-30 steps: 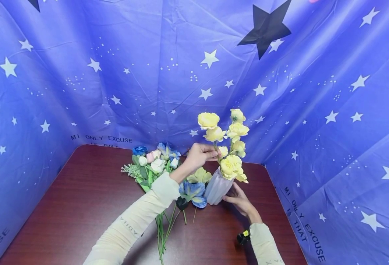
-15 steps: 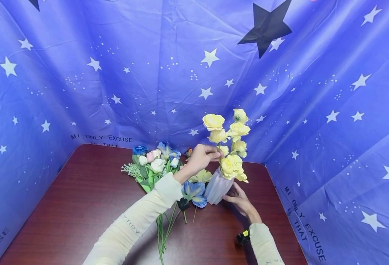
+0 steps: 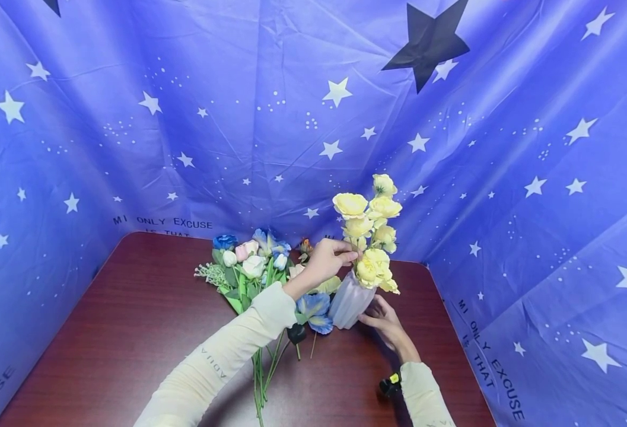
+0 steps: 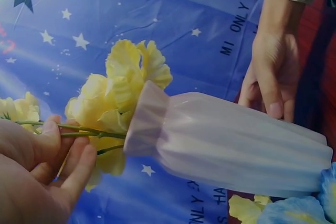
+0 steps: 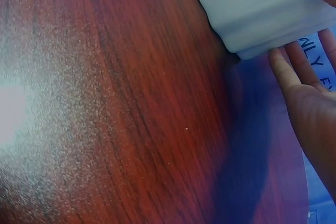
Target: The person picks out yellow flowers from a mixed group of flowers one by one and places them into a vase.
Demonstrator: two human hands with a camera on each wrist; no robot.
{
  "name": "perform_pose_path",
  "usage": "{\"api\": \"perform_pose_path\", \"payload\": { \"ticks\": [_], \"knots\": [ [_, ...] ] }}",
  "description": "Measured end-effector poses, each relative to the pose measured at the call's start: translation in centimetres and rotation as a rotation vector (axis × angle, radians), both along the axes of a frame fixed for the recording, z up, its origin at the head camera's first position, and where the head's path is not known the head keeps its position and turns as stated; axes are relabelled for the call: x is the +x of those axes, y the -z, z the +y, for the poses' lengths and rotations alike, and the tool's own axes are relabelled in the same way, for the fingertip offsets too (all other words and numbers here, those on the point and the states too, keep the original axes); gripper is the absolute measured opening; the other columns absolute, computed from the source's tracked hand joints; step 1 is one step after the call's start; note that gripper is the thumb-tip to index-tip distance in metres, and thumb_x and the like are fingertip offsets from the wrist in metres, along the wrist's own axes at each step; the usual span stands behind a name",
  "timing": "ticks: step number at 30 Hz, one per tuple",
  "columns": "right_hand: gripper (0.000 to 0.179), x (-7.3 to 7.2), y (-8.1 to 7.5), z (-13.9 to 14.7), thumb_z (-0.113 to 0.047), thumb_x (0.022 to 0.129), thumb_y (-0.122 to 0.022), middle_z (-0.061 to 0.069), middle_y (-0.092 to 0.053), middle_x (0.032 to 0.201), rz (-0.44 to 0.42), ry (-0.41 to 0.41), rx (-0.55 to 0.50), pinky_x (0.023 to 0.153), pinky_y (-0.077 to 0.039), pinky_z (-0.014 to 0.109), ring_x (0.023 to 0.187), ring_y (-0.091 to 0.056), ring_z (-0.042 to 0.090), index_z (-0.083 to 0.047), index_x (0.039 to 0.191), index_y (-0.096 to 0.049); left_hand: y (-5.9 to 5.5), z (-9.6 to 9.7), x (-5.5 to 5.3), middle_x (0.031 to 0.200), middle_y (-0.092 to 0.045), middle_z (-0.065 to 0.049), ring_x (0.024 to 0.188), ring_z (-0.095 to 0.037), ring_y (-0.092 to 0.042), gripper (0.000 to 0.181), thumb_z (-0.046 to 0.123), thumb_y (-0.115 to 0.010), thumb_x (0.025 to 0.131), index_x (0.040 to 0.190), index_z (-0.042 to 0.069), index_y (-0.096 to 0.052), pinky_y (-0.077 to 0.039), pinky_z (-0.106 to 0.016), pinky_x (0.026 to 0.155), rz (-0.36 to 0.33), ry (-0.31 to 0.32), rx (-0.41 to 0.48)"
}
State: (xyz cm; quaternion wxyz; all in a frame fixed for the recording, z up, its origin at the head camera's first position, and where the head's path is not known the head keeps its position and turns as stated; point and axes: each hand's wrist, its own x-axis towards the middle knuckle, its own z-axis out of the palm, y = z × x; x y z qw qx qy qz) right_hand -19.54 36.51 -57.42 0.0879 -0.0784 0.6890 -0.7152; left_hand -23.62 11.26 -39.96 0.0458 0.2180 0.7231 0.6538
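A pale, ribbed vase (image 3: 349,305), lilac to bluish, stands slightly tilted at the table's right side. Yellow artificial flowers (image 3: 375,267) rise from its mouth. My left hand (image 3: 330,261) pinches the green stem (image 4: 86,128) of a yellow flower spray (image 3: 352,205) between thumb and fingers, just above the mouth. In the left wrist view several stems run into the vase neck. My right hand (image 3: 392,329) holds the vase low on its right side, its fingers touching the wall near the base in the right wrist view. Part of that hand lies behind the vase.
Left of the vase, mixed artificial flowers (image 3: 254,267) lie with green stems (image 3: 260,379) toward the front. A blue iris-like flower (image 3: 315,311) lies beside the vase. Starry blue cloth (image 3: 238,118) surrounds the brown table (image 3: 115,332). A black device with a yellow mark (image 3: 390,385) sits by the right wrist.
My left hand has moved slightly right and down, and the yellow spray it pinches has sunk closer to the other blooms. The right hand and vase have barely moved.
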Motion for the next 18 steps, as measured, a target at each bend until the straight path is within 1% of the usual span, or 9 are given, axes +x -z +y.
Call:
{"api": "perform_pose_path", "payload": {
  "ticks": [2,4,7,12,18],
  "knots": [
    [0.054,0.0,0.0,0.0,0.013,0.087,-0.067,-0.010,-0.065,0.126,0.008,-0.009,-0.002,0.096,-0.055,0.024,0.117,-0.063,0.007,-0.021,0.127,-0.057,0.2,0.0,0.0,0.104,-0.078,-0.017,0.095,-0.029,-0.075,0.016,0.007,-0.066,0.098,0.105,-0.001,-0.078,-0.063,-0.027,0.079,0.032,-0.015,-0.057],
    [0.054,0.0,0.0,0.0,0.013,0.087,-0.066,-0.010,-0.065,0.126,0.018,-0.016,-0.007,0.096,-0.055,0.023,0.116,-0.063,0.007,-0.021,0.128,-0.057,0.2,0.0,0.0,0.102,-0.078,-0.015,0.091,-0.029,-0.074,0.016,0.010,-0.067,0.098,0.105,0.001,-0.079,-0.060,-0.023,0.074,0.056,-0.027,-0.095],
    [0.055,-0.1,0.1,0.0,0.014,0.087,-0.066,-0.010,-0.065,0.126,0.034,-0.026,-0.017,0.095,-0.055,0.023,0.116,-0.063,0.007,-0.021,0.128,-0.056,0.3,0.0,0.0,0.101,-0.078,-0.015,0.089,-0.032,-0.074,0.017,0.013,-0.068,0.098,0.105,0.002,-0.079,-0.056,-0.018,0.069,0.065,-0.030,-0.121],
    [0.054,-0.1,0.3,0.1,0.014,0.088,-0.065,-0.011,-0.066,0.125,0.032,-0.027,-0.016,0.096,-0.055,0.023,0.115,-0.063,0.007,-0.023,0.126,-0.056,0.8,0.1,-0.1,0.102,-0.079,-0.012,0.089,-0.029,-0.074,0.018,0.017,-0.069,0.098,0.106,0.005,-0.080,-0.054,-0.016,0.067,0.059,-0.027,-0.160],
    [0.054,-0.1,0.5,0.2,0.014,0.088,-0.065,-0.010,-0.066,0.124,0.033,-0.033,-0.019,0.095,-0.055,0.024,0.114,-0.063,0.008,-0.023,0.126,-0.057,1.3,0.2,-0.4,0.101,-0.079,-0.009,0.085,-0.015,-0.071,0.017,0.019,-0.070,0.098,0.104,0.007,-0.081,-0.053,-0.017,0.068,0.105,-0.038,-0.189]
  ]
}}
